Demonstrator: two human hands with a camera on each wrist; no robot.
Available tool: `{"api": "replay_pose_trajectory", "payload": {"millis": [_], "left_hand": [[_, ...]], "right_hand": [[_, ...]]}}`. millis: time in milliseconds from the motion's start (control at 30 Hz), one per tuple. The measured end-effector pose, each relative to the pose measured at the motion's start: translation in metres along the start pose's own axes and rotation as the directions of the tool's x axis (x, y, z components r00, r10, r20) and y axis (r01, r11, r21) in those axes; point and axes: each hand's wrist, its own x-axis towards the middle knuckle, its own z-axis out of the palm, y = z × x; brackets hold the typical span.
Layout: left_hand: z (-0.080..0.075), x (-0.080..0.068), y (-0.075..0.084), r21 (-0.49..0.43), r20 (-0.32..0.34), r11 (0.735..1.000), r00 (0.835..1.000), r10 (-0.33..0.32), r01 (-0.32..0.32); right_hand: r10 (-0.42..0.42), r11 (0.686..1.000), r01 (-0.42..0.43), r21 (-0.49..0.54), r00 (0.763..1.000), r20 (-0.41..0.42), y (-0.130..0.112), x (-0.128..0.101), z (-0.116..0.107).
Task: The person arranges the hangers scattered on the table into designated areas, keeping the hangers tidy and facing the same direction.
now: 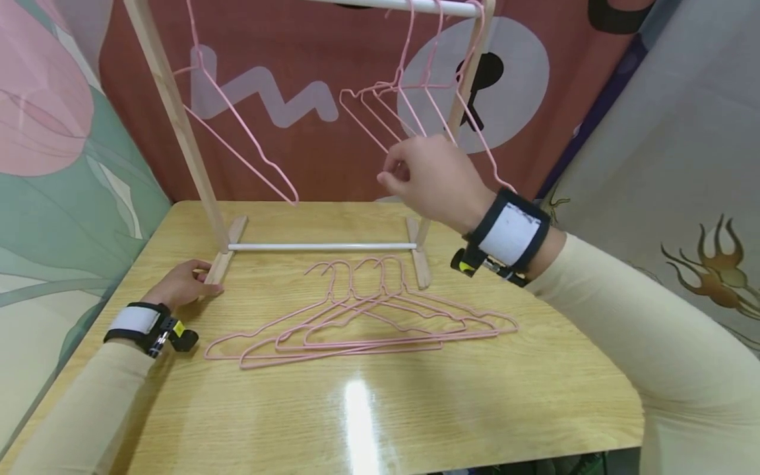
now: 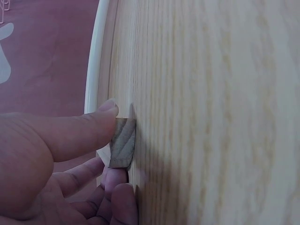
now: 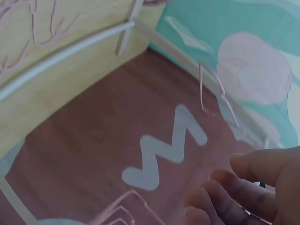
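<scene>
A wooden clothes rack [image 1: 178, 119] stands at the back of the table [image 1: 475, 409], with a white top rail [image 1: 415, 5]. My left hand [image 1: 204, 274] grips the end of the rack's left foot [image 1: 228, 254]; in the left wrist view the thumb and fingers of my left hand [image 2: 112, 154] pinch the foot's end [image 2: 125, 136]. My right hand [image 1: 388, 173] is raised among a cluster of pink wire hangers [image 1: 386, 92] on the rail. Its fingers are loosely curled, and in the right wrist view my right hand [image 3: 225, 171] has nothing plainly between thumb and fingers. Several pink hangers [image 1: 368, 323] lie overlapped on the table.
One more pink hanger [image 1: 237, 132] hangs alone near the rack's left post. A white lower bar [image 1: 320, 247] joins the two feet. Patterned cloth walls close in the back and both sides. The table's near edge runs along the bottom.
</scene>
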Motion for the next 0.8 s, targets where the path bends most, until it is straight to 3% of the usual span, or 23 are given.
{"api": "replay_pose_trajectory", "payload": {"millis": [200,500,800], "left_hand": [[0.001,0.000,0.000,-0.005,-0.005,1.000,1.000,0.011,-0.011],[0.001,-0.001,0.002,0.002,-0.007,1.000,1.000,0.028,-0.028],[0.002,-0.002,0.000,0.011,-0.011,0.999,0.999,0.037,-0.037]], "right_hand": [[-0.013,1.000,0.012,0.021,0.999,0.043,-0.001,-0.016,0.018],[-0.053,0.998,0.055,-0.023,0.997,0.060,0.018,-0.037,0.058],[0.007,1.000,-0.005,-0.013,0.989,0.150,0.043,-0.053,0.102]]}}
